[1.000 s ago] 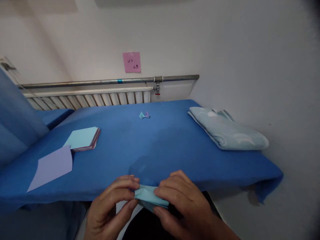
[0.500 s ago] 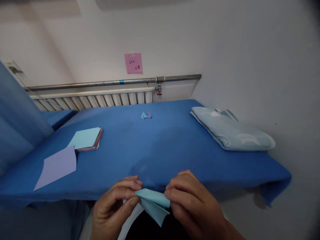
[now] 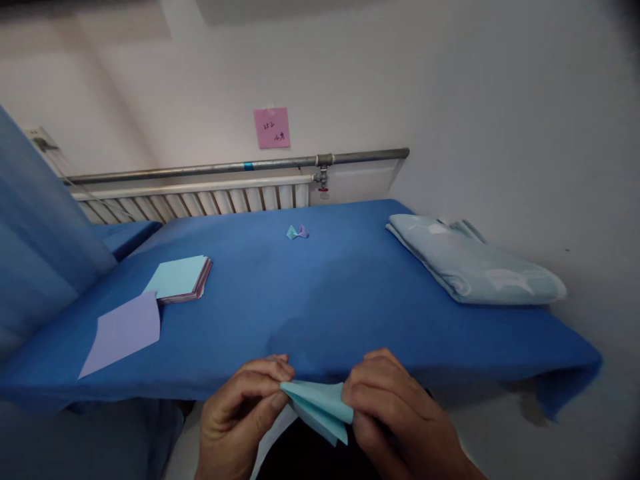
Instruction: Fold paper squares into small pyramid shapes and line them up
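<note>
Turquoise paper lies between left hand and right hand, both pinching it.

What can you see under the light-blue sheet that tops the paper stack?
Under the light-blue sheet are more sheets, their reddish edges showing; their faces are covered and cannot be seen.

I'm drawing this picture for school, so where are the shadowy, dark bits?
Head view: a soft shadow lies on the blue sheet beyond the fingers and turquoise paper; head view again: a dim stripe slants down the wall, upper left, and the top right corner is dark.
</note>
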